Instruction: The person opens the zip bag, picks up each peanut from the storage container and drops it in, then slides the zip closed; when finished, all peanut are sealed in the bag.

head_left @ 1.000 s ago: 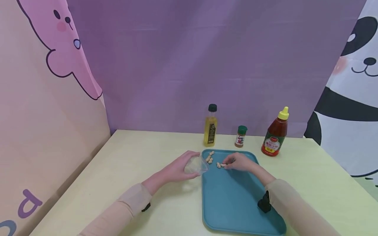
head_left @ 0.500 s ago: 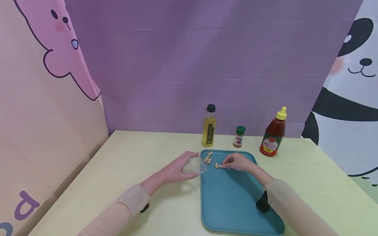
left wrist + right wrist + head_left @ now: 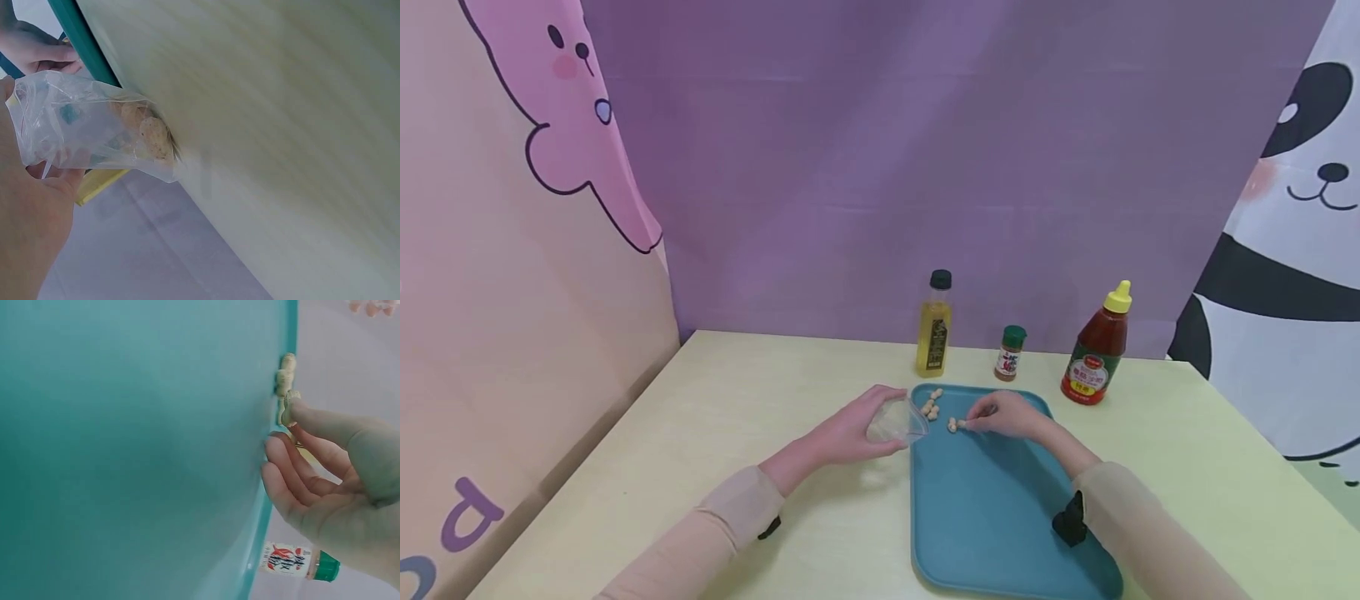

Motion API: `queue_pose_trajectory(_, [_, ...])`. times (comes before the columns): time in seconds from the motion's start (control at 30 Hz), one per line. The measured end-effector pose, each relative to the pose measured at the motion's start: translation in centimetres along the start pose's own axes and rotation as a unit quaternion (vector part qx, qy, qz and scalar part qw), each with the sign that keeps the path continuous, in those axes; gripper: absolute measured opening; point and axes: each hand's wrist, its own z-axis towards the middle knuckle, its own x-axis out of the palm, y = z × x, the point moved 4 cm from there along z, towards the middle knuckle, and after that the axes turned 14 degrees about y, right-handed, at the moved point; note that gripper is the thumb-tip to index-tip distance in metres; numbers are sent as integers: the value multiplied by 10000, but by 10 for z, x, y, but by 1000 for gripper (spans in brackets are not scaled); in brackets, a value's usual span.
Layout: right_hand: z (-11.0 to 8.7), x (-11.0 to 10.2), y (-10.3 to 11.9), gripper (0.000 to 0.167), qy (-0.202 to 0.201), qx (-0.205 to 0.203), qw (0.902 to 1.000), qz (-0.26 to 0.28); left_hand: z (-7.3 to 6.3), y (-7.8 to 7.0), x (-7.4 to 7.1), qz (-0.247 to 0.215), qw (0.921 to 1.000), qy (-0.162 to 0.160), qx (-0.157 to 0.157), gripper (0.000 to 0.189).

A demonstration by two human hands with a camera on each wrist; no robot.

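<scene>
My left hand (image 3: 850, 429) holds a clear plastic bag (image 3: 895, 421) at the tray's left edge, thumb and fingers spread around its mouth. In the left wrist view, several peanuts (image 3: 153, 137) lie inside the bag's bottom. My right hand (image 3: 1011, 414) is over the tray's far part and pinches a peanut (image 3: 290, 407) between thumb and forefinger. Beside those fingertips another peanut (image 3: 952, 425) lies on the blue tray (image 3: 992, 508). A small group of unshelled peanuts (image 3: 931, 406) sits in the tray's far left corner.
Behind the tray stand an oil bottle (image 3: 934, 333), a small green-capped spice jar (image 3: 1010, 354) and a ketchup bottle (image 3: 1096, 354) with a yellow nozzle. The pale table (image 3: 760, 392) ends at a purple backdrop (image 3: 812, 208).
My right fingertips have moved slightly left and now cover more of the pinched peanut. The left hand keeps its hold on the bag, and the head view has shifted a little.
</scene>
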Motion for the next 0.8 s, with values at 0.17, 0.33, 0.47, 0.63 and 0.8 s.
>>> queue_pose_trajectory(0.17, [-5, -7, 1, 20, -216, -31, 9996, 198, 0, 0, 1, 89, 10000, -35, 1, 69])
queue_pose_trajectory(0.33, [-13, -15, 12, 23, -436, -377, 9977, 358, 0, 0, 1, 60, 10000, -21, -29, 69])
queue_pose_trajectory(0.47, [-17, -17, 23, 23, -548, -610, 9958, 419, 1, 2, 1, 53, 10000, -9, -33, 70])
queue_pose_trajectory(0.63, [-18, -13, 40, 24, -579, -798, 9933, 602, 1, 2, 1, 65, 10000, -28, -12, 69])
queue_pose_trajectory(0.8, [-18, -7, 58, 25, -599, -934, 9915, 684, 1, 2, 1, 48, 10000, -38, 29, 69])
